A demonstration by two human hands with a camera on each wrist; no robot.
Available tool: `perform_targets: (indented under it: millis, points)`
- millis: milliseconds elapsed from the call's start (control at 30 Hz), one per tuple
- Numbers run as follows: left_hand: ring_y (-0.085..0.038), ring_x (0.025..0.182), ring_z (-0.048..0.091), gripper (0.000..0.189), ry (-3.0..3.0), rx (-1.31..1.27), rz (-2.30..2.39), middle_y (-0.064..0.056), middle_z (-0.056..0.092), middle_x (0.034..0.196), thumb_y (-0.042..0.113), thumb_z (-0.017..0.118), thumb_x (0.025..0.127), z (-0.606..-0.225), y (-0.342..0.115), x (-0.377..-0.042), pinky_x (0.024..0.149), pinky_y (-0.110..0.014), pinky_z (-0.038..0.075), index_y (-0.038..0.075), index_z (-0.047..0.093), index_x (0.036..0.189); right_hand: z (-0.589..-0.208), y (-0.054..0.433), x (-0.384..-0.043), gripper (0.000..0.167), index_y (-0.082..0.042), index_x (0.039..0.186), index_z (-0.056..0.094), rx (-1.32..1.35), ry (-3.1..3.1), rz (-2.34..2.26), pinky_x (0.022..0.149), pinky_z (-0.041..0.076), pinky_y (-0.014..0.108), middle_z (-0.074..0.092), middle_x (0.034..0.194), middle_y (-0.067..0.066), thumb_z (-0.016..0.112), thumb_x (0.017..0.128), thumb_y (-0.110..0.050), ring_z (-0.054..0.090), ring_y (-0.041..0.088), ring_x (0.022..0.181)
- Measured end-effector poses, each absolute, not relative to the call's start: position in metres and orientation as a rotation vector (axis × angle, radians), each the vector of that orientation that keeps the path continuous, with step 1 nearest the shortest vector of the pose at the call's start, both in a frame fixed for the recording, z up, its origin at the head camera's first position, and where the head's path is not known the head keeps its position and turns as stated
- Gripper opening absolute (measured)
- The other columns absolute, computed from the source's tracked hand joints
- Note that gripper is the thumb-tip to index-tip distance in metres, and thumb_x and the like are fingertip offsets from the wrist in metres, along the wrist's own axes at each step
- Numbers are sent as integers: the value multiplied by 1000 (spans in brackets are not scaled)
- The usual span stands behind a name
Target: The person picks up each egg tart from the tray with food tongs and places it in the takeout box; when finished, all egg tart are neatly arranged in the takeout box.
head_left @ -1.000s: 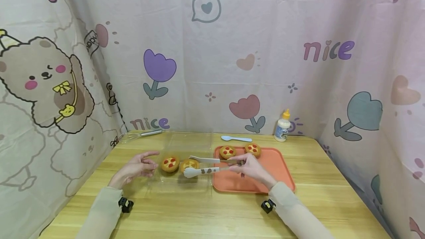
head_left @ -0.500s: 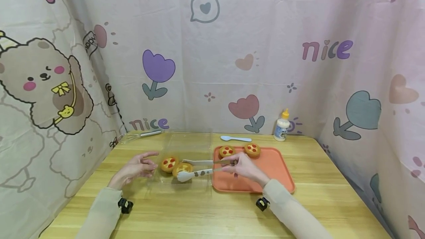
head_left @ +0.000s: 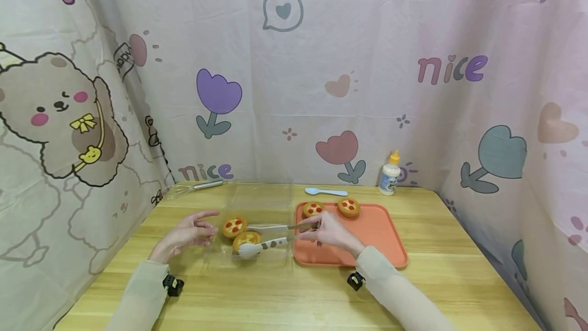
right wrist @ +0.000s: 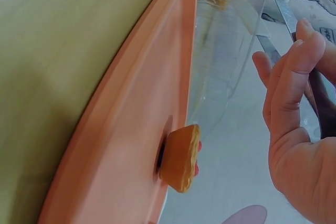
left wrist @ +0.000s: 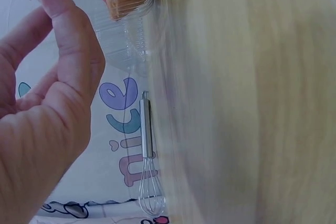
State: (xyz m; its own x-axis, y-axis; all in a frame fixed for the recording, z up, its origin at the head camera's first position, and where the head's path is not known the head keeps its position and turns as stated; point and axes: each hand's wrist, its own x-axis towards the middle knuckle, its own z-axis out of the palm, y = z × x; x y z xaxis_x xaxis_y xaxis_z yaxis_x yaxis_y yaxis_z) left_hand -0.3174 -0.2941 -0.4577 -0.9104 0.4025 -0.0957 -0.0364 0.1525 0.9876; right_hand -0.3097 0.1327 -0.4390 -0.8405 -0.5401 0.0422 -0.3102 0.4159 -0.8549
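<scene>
My right hand [head_left: 328,231] grips a pair of tongs [head_left: 272,243] with white tips and brown spots, thumb and fingers on its metal arms. The tongs' tips are at a yellow-topped tart [head_left: 245,239] inside a clear plastic box [head_left: 275,259] with its lid up. Beside that tart, and touching it in the head view, lies a tart with red pieces [head_left: 235,228]. My left hand [head_left: 186,234] is at the box's left side, fingers loosely bent and holding nothing; whether it touches the wall I cannot tell.
On the orange tray [head_left: 372,244] right of the box are two red-dotted tarts, a left one [head_left: 314,209] and a right one [head_left: 348,207]. Behind stand or lie a whisk [head_left: 197,187], a pale blue spoon [head_left: 326,192] and a yellow-capped bottle [head_left: 389,175]. A printed curtain [head_left: 285,80] borders the table.
My right hand and the tongs have moved left and a little toward me. The yellow-topped tart has moved with them, from right of the red-dotted tart to just in front of it. My left hand stays put.
</scene>
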Motion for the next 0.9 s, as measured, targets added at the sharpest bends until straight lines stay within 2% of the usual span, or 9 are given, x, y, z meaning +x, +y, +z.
perform_targets:
  millis: [167, 233, 333, 400, 500, 567, 667, 800, 900]
  points:
    - [-14, 76, 64, 77, 2098, 349, 1813, -7, 66, 95, 4, 63, 93, -458, -294, -318, 70, -31, 60, -6, 15, 152, -442, 126, -310, 31, -13, 115, 74, -764, 2433, -1393, 47, 53, 41, 73, 91, 23, 75, 87, -26, 59, 35, 55]
    - [-14, 76, 64, 76, 2103, 335, 1812, -8, 66, 96, 5, 63, 94, -458, -293, -318, 70, -31, 60, -5, 16, 153, -443, 125, -310, 32, -11, 116, 73, -756, 2439, -1391, 49, 54, 44, 73, 89, 23, 75, 87, -24, 59, 29, 54]
    - [-14, 75, 64, 76, 2105, 323, 1812, -8, 66, 96, 5, 63, 93, -458, -293, -319, 70, -31, 60, -4, 16, 153, -443, 122, -310, 33, -12, 115, 74, -741, 2483, -1365, 50, 55, 46, 68, 71, 19, 76, 86, -26, 55, 17, 48]
    - [-14, 75, 64, 77, 2107, 314, 1811, -8, 66, 96, 5, 64, 93, -459, -293, -319, 70, -31, 60, -3, 17, 153, -444, 121, -309, 33, -12, 116, 73, -742, 2480, -1369, 50, 55, 47, 67, 70, 17, 76, 86, -27, 54, 11, 48]
    - [-14, 75, 64, 76, 2112, 306, 1812, -9, 66, 96, 5, 64, 93, -460, -294, -320, 70, -32, 61, -3, 18, 153, -442, 122, -310, 34, -13, 117, 73, -758, 2457, -1376, 47, 53, 40, 71, 76, 16, 76, 86, -27, 53, 11, 50]
    - [-15, 76, 65, 76, 2117, 301, 1811, -9, 66, 96, 5, 64, 93, -460, -295, -320, 71, -32, 61, -2, 19, 153, -440, 125, -311, 35, -13, 119, 72, -775, 2421, -1389, 46, 51, 35, 74, 92, 17, 75, 87, -27, 55, 14, 53]
    - [-15, 76, 65, 75, 2118, 300, 1811, -8, 66, 96, 5, 64, 93, -461, -295, -320, 71, -33, 61, -1, 20, 153, -435, 130, -314, 33, -22, 119, 73, -799, 2412, -1360, 44, 47, 30, 74, 107, 6, 75, 87, -29, 53, 14, 53]
    - [-15, 77, 65, 76, 2113, 325, 1808, -8, 65, 96, 5, 63, 94, -461, -295, -319, 72, -33, 61, -2, 18, 154, -427, 137, -318, 30, -31, 114, 73, -851, 2472, -1271, 43, 47, 37, 75, 105, -3, 76, 85, -34, 45, 10, 47]
    - [-15, 77, 65, 76, 2106, 330, 1817, -8, 65, 96, 5, 63, 94, -460, -295, -319, 72, -33, 61, -2, 17, 154, -422, 141, -320, 31, -28, 116, 73, -881, 2489, -1243, 44, 47, 41, 75, 107, -4, 76, 85, -33, 45, 10, 46]
